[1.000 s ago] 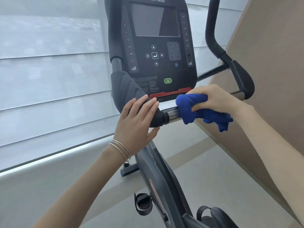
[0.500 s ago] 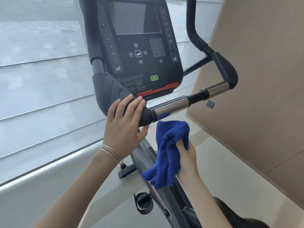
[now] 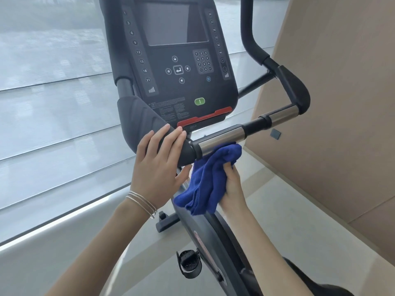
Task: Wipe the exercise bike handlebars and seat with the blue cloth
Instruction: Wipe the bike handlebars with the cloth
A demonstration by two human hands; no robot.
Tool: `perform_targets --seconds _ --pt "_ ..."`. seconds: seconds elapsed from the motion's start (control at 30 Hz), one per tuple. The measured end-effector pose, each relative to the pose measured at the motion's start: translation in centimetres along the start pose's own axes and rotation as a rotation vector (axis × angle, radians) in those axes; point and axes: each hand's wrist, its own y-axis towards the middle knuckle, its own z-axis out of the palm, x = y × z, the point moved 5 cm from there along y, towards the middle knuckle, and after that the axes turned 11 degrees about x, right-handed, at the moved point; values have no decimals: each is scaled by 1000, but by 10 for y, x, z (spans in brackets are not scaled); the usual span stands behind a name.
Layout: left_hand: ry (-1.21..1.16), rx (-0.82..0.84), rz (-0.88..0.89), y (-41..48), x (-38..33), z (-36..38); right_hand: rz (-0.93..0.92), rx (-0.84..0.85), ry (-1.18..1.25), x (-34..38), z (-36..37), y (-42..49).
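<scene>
The right hand (image 3: 232, 186) is closed around the blue cloth (image 3: 210, 178), fingers curled into its folds from the right side. The cloth hangs bunched below the handlebar (image 3: 222, 138); its upper edge touches the underside of the bar's shiny metal section, and its lower corner droops in front of the bike frame (image 3: 213, 242).

The left hand (image 3: 160, 165) lies flat and spread on the black padded grip (image 3: 149, 122) at the left end of the handlebar, 4 fingers over the top and the thumb stretched out beneath, near the cloth. It clasps nothing else. Thin silver bangles (image 3: 142, 202) circle that wrist.

From the padded grip the handlebar runs up to the right: a metal sleeve, a black collar, a 2nd metal sleeve (image 3: 282, 115), then a black corner pad (image 3: 296, 90) from which a black tube rises out of view at the top.

Behind the bar stands the console (image 3: 177, 60), with a dark screen, a number keypad, arrow buttons around an enter key, a green button (image 3: 199, 101) and a red strip along its lower edge. Numbers 1 to 21 run down its left side.

Low down, a black pedal (image 3: 189, 264) with a strap sticks out from the frame. A dark curved edge at the bottom right may be the seat; I cannot tell for certain. Pale window blinds (image 3: 53, 82) fill the left, a tan wall (image 3: 346, 103) the right, and light floor (image 3: 267, 210) lies below.
</scene>
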Motion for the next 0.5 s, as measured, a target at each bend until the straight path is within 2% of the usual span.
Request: perform_targets --seconds 0.07,0.1,0.23,0.37,0.5 --pt "0 14 -3 0 0 0 -34 -45 -3 12 -9 7" --pt "0 17 -6 0 -1 0 -44 -15 43 12 -11 11" --pt "7 -5 -16 0 -1 1 83 -71 178 -16 -3 13" --pt "3 -33 -20 0 -1 2 173 -50 279 -35 17 8" --pt "-3 -39 -30 0 -2 2 108 34 242 -27 11 -1"
